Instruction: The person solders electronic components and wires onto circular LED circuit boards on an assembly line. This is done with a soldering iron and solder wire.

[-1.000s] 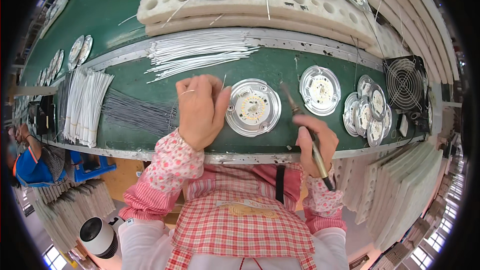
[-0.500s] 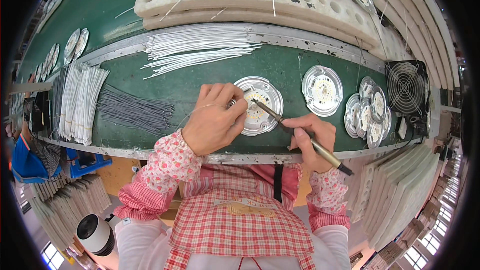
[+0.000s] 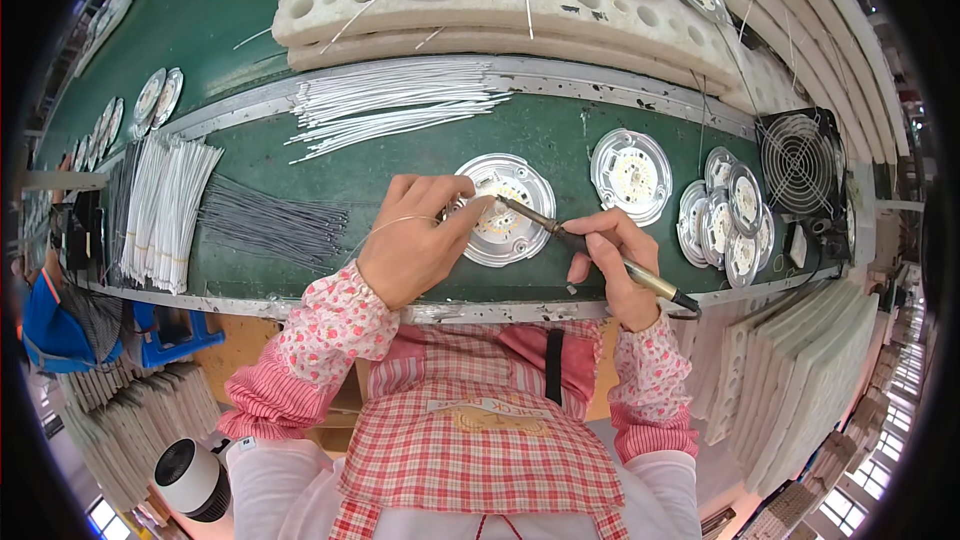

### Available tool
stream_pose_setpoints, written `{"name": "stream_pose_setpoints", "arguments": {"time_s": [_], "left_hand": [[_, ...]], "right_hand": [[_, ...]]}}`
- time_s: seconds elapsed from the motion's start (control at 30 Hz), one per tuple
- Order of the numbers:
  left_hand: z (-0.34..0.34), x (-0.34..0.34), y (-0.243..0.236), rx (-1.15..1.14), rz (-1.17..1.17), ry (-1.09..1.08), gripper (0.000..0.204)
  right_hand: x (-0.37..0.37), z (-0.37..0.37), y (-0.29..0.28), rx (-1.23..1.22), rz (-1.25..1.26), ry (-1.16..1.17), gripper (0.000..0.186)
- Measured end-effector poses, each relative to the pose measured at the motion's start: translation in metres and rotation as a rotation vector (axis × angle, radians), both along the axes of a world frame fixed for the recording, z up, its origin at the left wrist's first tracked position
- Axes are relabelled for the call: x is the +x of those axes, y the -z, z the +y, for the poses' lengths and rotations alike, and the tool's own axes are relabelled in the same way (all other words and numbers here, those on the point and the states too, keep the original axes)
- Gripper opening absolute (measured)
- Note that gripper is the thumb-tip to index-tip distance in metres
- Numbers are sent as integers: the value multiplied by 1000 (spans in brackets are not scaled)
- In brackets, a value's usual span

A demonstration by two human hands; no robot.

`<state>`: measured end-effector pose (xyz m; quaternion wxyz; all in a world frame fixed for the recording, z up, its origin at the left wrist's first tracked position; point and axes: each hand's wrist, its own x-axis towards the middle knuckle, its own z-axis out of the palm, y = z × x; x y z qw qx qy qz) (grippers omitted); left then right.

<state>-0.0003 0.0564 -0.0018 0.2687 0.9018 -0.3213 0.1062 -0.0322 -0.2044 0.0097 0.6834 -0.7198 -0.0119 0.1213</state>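
A round silver lamp plate (image 3: 515, 240) with a ring of yellow LED spots lies flat on the green bench in front of me. My left hand (image 3: 408, 248) is closed over the plate's left side, pinching a thin pale wire (image 3: 392, 222) that curves back over the hand. What its curled fingers cover cannot be made out. My right hand (image 3: 622, 265) grips a soldering iron (image 3: 541, 221) like a pen, its dark handle sloping down to the right. The iron's tip meets the plate area right beside my left fingertips.
White wires (image 3: 395, 105) lie behind the plate; dark wires (image 3: 275, 223) and bundled white wires (image 3: 165, 210) are at left. Another lamp plate (image 3: 632, 178), a plate pile (image 3: 740, 230) and a fan (image 3: 800, 162) stand right. A holed foam board (image 3: 450, 15) bears more plates at the back.
My view has shifted slightly, so the bench things sit a little further left. The iron tip has come closer to my left fingertips; both hands keep their hold.
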Motion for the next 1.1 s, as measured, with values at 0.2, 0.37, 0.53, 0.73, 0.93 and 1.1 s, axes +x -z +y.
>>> {"name": "stream_pose_setpoints", "arguments": {"time_s": [0.2, 0.37, 0.53, 0.73, 0.93, 1.1], "left_hand": [[10, -3, 5, 143, -81, 53, 54], [4, -1, -10, 298, -163, 83, 44], [5, 22, -15, 178, 15, 67, 35], [-2, 95, 12, -37, -81, -171, 13], [13, 105, -3, -303, 140, -177, 12], [5, 70, -40, -443, 246, -179, 13]], "right_hand": [[-14, 13, -6, 45, 0, 70, 25], [2, 35, 2, -616, -553, -42, 83], [6, 55, 14, -645, -599, -61, 92], [-58, 48, -4, -889, -573, -10, 74], [-72, 22, 3, -696, -665, 9, 49], [-34, 34, -8, -449, -303, 333, 31]]}}
